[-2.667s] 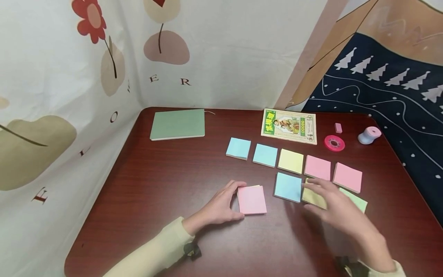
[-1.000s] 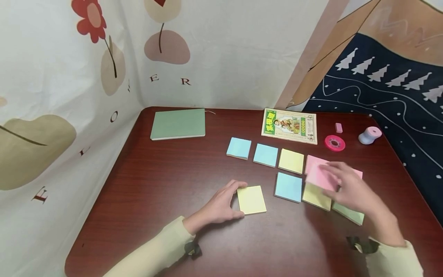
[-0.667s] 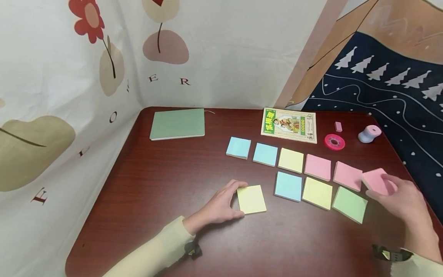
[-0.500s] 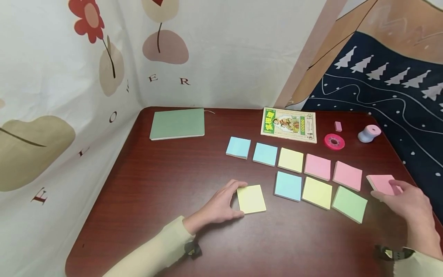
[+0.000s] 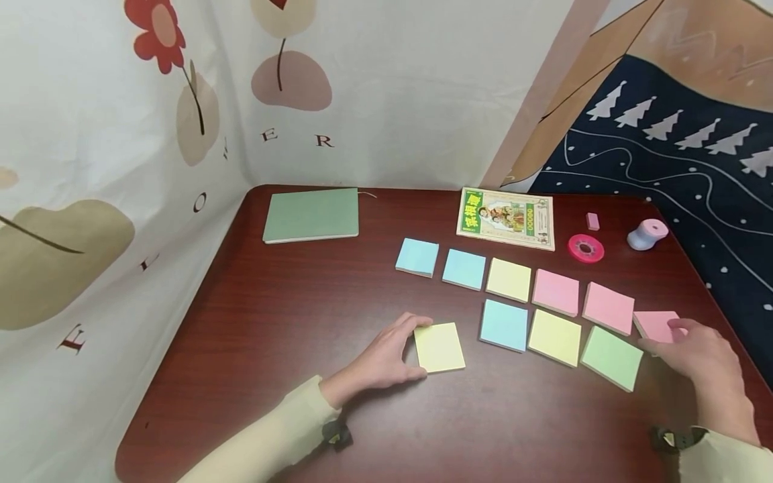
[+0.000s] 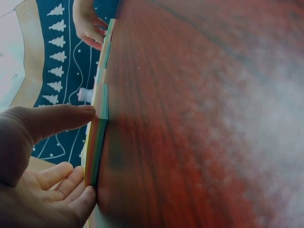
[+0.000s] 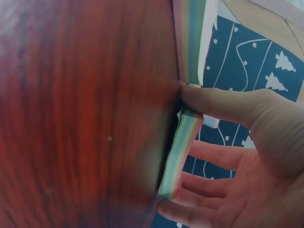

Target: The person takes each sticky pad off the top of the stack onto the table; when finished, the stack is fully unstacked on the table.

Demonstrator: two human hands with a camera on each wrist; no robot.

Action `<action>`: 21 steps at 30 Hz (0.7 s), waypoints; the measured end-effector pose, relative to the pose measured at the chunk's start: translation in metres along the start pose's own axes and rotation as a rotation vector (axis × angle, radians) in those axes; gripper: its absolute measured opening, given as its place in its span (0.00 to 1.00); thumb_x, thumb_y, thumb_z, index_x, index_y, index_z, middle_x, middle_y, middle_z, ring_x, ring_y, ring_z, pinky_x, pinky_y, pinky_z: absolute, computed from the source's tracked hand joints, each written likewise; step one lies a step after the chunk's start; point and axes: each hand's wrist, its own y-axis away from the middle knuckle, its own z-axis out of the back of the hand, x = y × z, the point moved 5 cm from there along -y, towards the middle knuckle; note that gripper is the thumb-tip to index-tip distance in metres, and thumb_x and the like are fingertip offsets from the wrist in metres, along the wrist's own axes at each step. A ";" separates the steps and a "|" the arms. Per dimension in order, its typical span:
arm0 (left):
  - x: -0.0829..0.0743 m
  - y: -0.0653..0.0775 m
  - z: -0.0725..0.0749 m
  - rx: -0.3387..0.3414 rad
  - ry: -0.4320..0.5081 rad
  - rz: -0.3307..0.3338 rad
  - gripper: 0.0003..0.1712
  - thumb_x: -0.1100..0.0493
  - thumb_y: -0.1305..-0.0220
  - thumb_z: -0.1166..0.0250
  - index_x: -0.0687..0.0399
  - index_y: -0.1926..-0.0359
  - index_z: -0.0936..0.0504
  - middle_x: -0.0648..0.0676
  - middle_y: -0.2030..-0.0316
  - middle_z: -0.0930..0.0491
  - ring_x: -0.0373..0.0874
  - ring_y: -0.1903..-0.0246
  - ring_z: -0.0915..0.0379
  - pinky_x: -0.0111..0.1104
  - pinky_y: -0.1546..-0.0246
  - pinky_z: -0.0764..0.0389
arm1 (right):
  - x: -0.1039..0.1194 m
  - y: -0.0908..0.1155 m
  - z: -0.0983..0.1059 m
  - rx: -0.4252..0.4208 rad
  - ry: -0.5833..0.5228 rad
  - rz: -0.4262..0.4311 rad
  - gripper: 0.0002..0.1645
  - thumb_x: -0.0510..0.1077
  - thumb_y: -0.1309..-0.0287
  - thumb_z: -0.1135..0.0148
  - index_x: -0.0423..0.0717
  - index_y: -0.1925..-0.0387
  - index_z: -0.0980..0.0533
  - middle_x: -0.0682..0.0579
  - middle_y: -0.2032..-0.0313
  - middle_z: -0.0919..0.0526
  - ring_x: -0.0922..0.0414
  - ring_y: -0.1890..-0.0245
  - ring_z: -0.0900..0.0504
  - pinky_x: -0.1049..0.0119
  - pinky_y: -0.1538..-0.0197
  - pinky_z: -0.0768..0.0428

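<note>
My left hand [image 5: 383, 354] holds a yellow-topped sticky note pad [image 5: 439, 347] at its left side, thumb at the near corner and fingers at the far one. In the left wrist view this pad's edge [image 6: 96, 152] shows several coloured layers. At the right, my right hand [image 5: 703, 352] grips a pink sticky note pad [image 5: 652, 325], partly hidden by the fingers. It lies at the right end of the back row, close beside another pink pad [image 5: 608, 308]. The right wrist view shows its layered edge [image 7: 178, 154] between thumb and fingers.
Blue [image 5: 417, 257], yellow [image 5: 508, 280] and pink pads form the back row. In front lie a blue pad [image 5: 504, 325], a yellow one [image 5: 554, 337] and a green one [image 5: 612, 358]. Behind are a green notebook [image 5: 311, 216], a booklet [image 5: 506, 219] and a pink ring [image 5: 586, 248].
My right hand lifted the pink pad off the yellow one, carried it right and set it at the row's end, then shifted it slightly left. My left hand stayed in place.
</note>
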 end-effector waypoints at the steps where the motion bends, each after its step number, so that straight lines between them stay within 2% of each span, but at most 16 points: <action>1: 0.000 0.000 0.000 0.001 0.000 0.001 0.46 0.63 0.58 0.21 0.56 0.36 0.31 0.50 0.43 0.28 0.42 0.45 0.31 0.40 0.43 0.29 | 0.000 0.000 0.000 -0.002 0.011 0.011 0.55 0.68 0.48 0.35 0.23 0.42 0.39 0.20 0.51 0.34 0.27 0.52 0.36 0.33 0.57 0.31; 7: 0.000 0.000 0.000 0.002 0.008 0.004 0.46 0.63 0.58 0.21 0.56 0.35 0.31 0.50 0.42 0.28 0.42 0.44 0.31 0.40 0.42 0.29 | -0.001 -0.001 -0.001 0.044 0.050 0.022 0.59 0.71 0.46 0.39 0.24 0.38 0.42 0.19 0.50 0.36 0.26 0.52 0.36 0.32 0.56 0.32; 14: 0.001 0.000 0.000 0.002 0.021 0.000 0.45 0.61 0.56 0.21 0.56 0.35 0.31 0.51 0.42 0.28 0.42 0.44 0.31 0.41 0.42 0.29 | -0.002 0.003 -0.001 0.100 0.077 -0.007 0.64 0.75 0.45 0.44 0.27 0.32 0.50 0.16 0.44 0.49 0.22 0.47 0.44 0.26 0.54 0.35; 17: 0.002 0.001 0.000 -0.003 0.041 -0.004 0.44 0.59 0.54 0.22 0.56 0.35 0.31 0.50 0.42 0.28 0.42 0.44 0.31 0.40 0.42 0.29 | 0.000 0.006 0.003 0.052 0.064 0.008 0.62 0.71 0.44 0.42 0.28 0.31 0.51 0.17 0.42 0.49 0.22 0.47 0.45 0.25 0.53 0.37; 19: 0.003 0.002 0.001 -0.007 0.081 -0.007 0.43 0.59 0.52 0.24 0.56 0.35 0.32 0.50 0.41 0.29 0.43 0.44 0.30 0.39 0.42 0.29 | 0.005 0.008 0.008 -0.009 0.055 0.057 0.57 0.67 0.42 0.41 0.28 0.31 0.49 0.17 0.41 0.47 0.22 0.45 0.45 0.25 0.52 0.38; 21: 0.003 0.002 0.002 -0.011 0.150 -0.007 0.41 0.59 0.48 0.26 0.58 0.34 0.33 0.51 0.40 0.30 0.44 0.42 0.31 0.37 0.40 0.31 | 0.014 0.010 0.013 -0.075 0.041 0.141 0.53 0.62 0.40 0.40 0.28 0.32 0.46 0.18 0.41 0.45 0.23 0.44 0.45 0.25 0.50 0.39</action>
